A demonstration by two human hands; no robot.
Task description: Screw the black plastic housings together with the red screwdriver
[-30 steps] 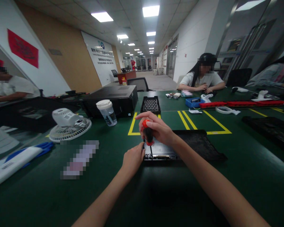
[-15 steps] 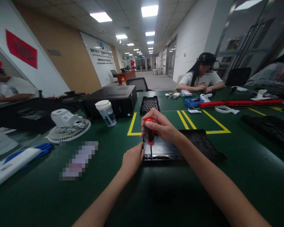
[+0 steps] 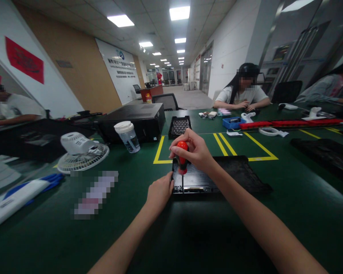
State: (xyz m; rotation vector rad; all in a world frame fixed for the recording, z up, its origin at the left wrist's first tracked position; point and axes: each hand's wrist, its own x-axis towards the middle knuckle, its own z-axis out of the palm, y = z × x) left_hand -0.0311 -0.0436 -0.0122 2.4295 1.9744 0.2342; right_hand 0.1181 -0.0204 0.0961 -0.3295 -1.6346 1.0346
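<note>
A red and black screwdriver (image 3: 183,158) stands upright in my right hand (image 3: 194,149), my fingers closed round its handle. Its thin shaft points down at the near left corner of a flat black panel (image 3: 231,173), where a bright metal strip lies along the front edge. The tip's exact contact is too small to tell. My left hand (image 3: 160,189) grips the panel's left edge, thumb and fingers closed on it. Beyond my right hand sits a black tray (image 3: 180,127) with rows of small round cells.
To the left are a lidded plastic cup (image 3: 127,137), a white fan (image 3: 82,154) and a large black case (image 3: 134,121). A blue bin (image 3: 233,122), a tape roll (image 3: 269,131) and another black panel (image 3: 328,154) lie to the right. People sit across the table and at both sides.
My right hand's fingers have shifted on the screwdriver handle, showing more of its red top. My left hand and the panel stay in place.
</note>
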